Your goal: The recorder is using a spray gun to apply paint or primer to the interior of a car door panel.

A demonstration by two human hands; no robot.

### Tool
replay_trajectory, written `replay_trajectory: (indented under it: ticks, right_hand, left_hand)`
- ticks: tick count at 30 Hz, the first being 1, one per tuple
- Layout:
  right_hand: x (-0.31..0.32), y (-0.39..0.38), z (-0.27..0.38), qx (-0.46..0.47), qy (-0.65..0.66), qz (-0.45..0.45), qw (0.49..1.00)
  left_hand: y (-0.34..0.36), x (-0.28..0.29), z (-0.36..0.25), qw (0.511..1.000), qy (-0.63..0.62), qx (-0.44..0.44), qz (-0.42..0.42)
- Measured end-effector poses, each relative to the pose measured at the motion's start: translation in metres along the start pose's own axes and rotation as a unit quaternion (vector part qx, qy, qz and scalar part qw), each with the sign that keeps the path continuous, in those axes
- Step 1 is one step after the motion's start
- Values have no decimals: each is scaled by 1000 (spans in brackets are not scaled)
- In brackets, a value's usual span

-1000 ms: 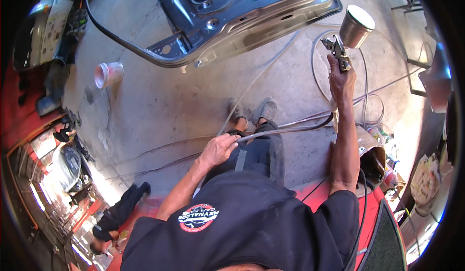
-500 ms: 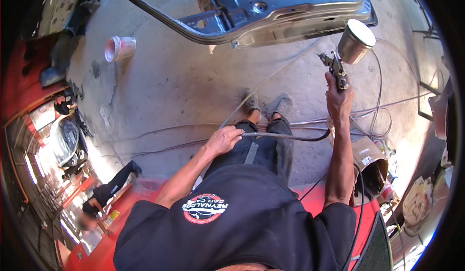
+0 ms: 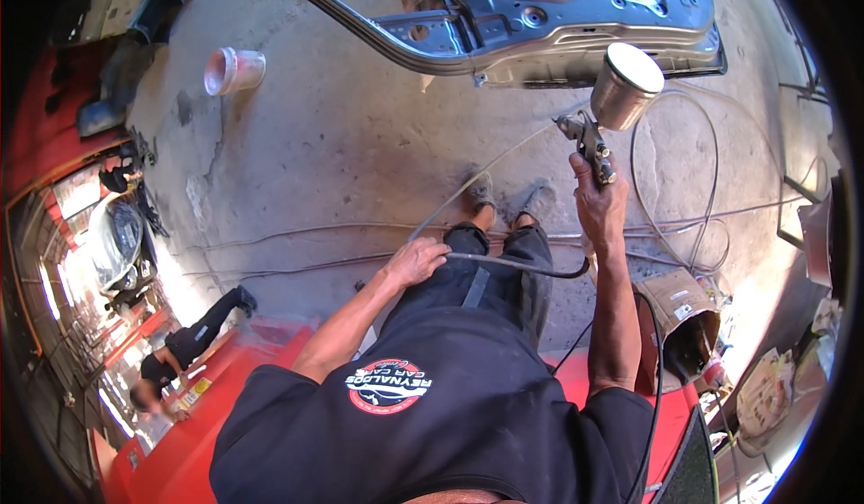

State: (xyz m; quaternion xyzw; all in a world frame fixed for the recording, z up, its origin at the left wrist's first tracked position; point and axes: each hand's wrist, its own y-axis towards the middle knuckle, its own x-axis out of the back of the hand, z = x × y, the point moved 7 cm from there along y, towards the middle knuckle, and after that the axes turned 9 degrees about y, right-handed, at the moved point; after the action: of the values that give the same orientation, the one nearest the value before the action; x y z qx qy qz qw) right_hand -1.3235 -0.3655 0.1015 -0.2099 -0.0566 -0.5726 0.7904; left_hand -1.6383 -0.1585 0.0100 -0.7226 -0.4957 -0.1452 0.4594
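Silver-coloured metal formed the single cup (image 3: 621, 99) of the one spray gun (image 3: 589, 144) that we held up, right of the middle, over the concrete floor (image 3: 351, 162). We had the fingers of our right hand (image 3: 601, 202) clamped on the gun's handle. Farther left and nearer, our left hand (image 3: 417, 261) had its fingers closed around one hose (image 3: 517, 264), whose dark stretch ran right toward our right wrist. Beyond the gun, at the far side, we saw one car door (image 3: 594, 18). We counted two shoes (image 3: 540, 200) on the floor, one pinkish bucket (image 3: 236, 70) at the far left, and one cardboard box (image 3: 675, 301) beside our right forearm, its mouth facing near and right. At the near left, one other person (image 3: 202, 337) bent over a red panel (image 3: 216, 423).
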Motion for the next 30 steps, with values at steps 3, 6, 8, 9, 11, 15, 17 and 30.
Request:
replay_trajectory:
  ticks: [3, 6, 8, 9, 11, 15, 17, 30]
  right_hand:
    - [-11, -5, 4, -24, 5, 17, 1000]
    - [-19, -10, 14, -16, 17, 24, 999]
    - [-23, -12, 12, -28, 48, 27, 998]
    - [-25, -12, 9, -40, 80, 34, 995]
    - [-24, -8, 6, -45, 69, 34, 996]
    - [-13, 2, 6, -31, 30, 11, 999]
    - [1, 12, -3, -21, 37, -24, 999]
    - [116, 58, -20, -63, 12, -67, 996]
  left_hand:
    - [-3, -1, 5, 1000, -4, -2, 4]
    - [-3, -2, 11, 1000, 3, -7, 7]
    - [-4, -2, 14, 1000, 7, -14, 9]
    - [-4, -2, 15, 1000, 10, -18, 11]
    - [-3, -3, 20, 1000, 11, -24, 8]
    - [1, 0, 18, 999, 1, -33, -9]
    - [7, 5, 12, 1000, 3, -31, -2]
    - [66, 11, -69, 999, -21, -29, -26]
